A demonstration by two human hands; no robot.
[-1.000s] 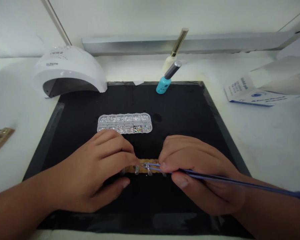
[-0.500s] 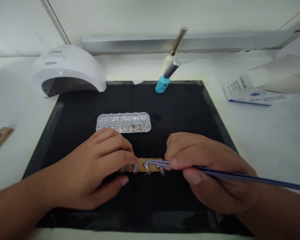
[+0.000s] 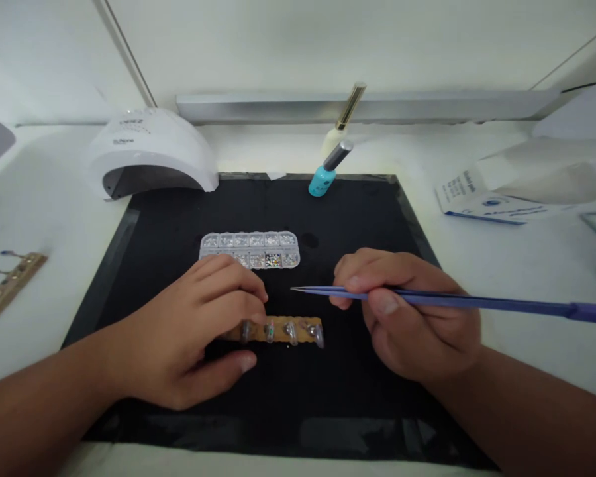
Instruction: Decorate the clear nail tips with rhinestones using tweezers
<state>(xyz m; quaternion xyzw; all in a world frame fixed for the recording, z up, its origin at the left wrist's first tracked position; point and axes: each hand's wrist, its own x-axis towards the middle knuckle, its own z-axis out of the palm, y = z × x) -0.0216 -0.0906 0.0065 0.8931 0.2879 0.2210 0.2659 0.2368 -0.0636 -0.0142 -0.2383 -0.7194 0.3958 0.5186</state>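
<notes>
Across the left end of a short wooden strip (image 3: 281, 331) lies my left hand (image 3: 193, 338), its fingers bent over it and the thumb at the near side. Several shiny clear nail tips (image 3: 291, 332) sit on the strip, one with a greenish glint; its left end is hidden by my fingers. My right hand (image 3: 407, 311) pinches blue tweezers (image 3: 427, 299), pointing left. Their thin tips hover beyond the strip, and I cannot make out anything between them. Behind my left fingers is a clear compartment box (image 3: 248, 250) of small rhinestones.
A black mat (image 3: 278, 411) lies under the work. At the back stand a white nail lamp (image 3: 153, 149), a turquoise bottle (image 3: 322, 181) and a cream bottle (image 3: 332, 140). Another wooden strip (image 3: 12, 291) lies far left; a printed white box (image 3: 491, 189) is at right.
My right hand has lifted the tweezers away from the nail tips on the strip, up and back toward the rhinestone box. My left hand stays at the strip. The view has shifted slightly.
</notes>
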